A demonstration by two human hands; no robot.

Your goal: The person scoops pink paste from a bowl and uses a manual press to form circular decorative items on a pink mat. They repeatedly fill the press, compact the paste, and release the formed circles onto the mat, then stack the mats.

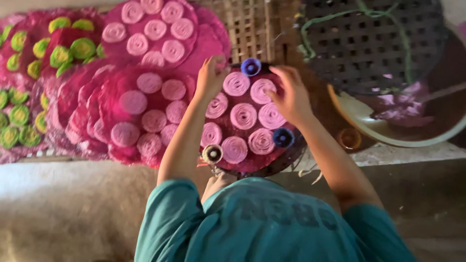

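A round magenta disc [252, 162] with several pale pink spiral coils [243, 115] on it lies in front of me on a dark round tray. My left hand [210, 77] grips the disc's far left rim. My right hand [291, 94] rests with fingers spread on the coils at the disc's far right. One small blue cup [251, 66] sits at the disc's far edge between my hands, and a second blue cup [283, 138] sits at its near right. A pale cup with a dark centre [212, 154] stands at the near left rim.
More magenta discs with pink coils [145, 111] overlap to the left; discs with green coils [19, 116] lie at the far left. A woven bamboo rack [252, 29] lies behind. At right are a dark woven basket [374, 43], a cream basin [361, 121] of purple pulp and an orange cup [348, 139].
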